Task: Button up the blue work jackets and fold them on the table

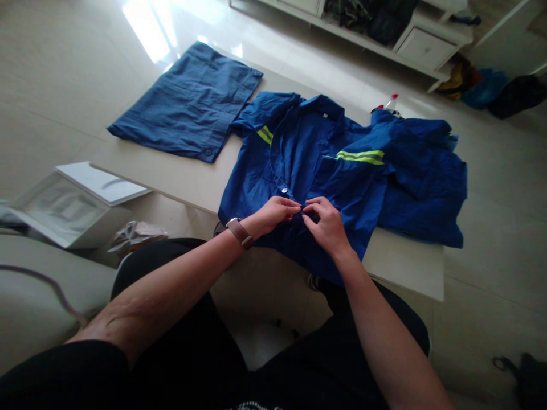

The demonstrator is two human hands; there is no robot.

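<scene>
A bright blue work shirt (307, 154) with yellow-green reflective stripes lies face up on a low white table (401, 262), its collar pointing away from me. My left hand (276, 212), with a brown watch strap on the wrist, pinches the left edge of the shirt's front opening near the hem. My right hand (327, 225) pinches the opposite edge, fingertips almost touching the left ones. A white button (284, 189) shows just above my left hand. Both hands are closed on the fabric.
Folded darker blue trousers (192, 102) lie on the table's far left. A second blue garment (423, 176) is bunched at the right. A white lidded bin (68, 205) stands on the floor at left, a white shelf unit (423, 48) beyond.
</scene>
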